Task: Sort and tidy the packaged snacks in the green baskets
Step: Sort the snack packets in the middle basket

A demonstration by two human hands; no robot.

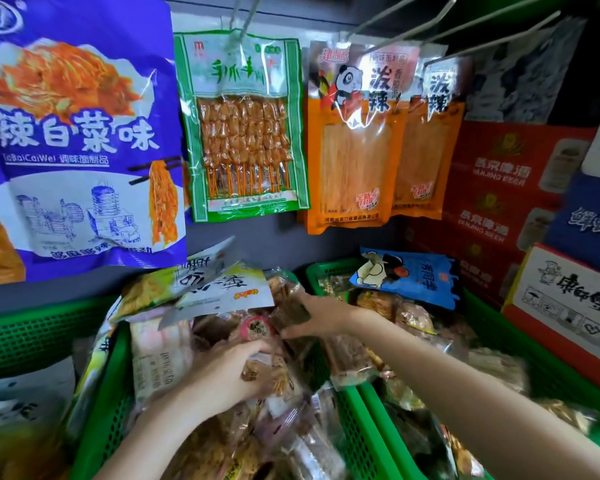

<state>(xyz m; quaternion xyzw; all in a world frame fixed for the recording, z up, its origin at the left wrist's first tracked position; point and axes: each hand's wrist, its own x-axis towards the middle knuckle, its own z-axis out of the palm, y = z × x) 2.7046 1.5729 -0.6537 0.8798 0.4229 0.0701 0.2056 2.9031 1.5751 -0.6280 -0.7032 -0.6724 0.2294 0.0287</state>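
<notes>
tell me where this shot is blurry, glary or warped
Head view: wide-angle bending curves the big purple bag at the left edge; glare streaks the clear tops of the hanging orange packs; the snacks low in the middle green basket smear with motion blur, as does the left hand; the right hand is sharper; the top right corner is dark.

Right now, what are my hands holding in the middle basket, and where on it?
Both hands are on clear snack packets. The left hand curls over one packet's top; the right hand grips the edge of a dark clear packet. The exact finger contact is blurred.
</notes>
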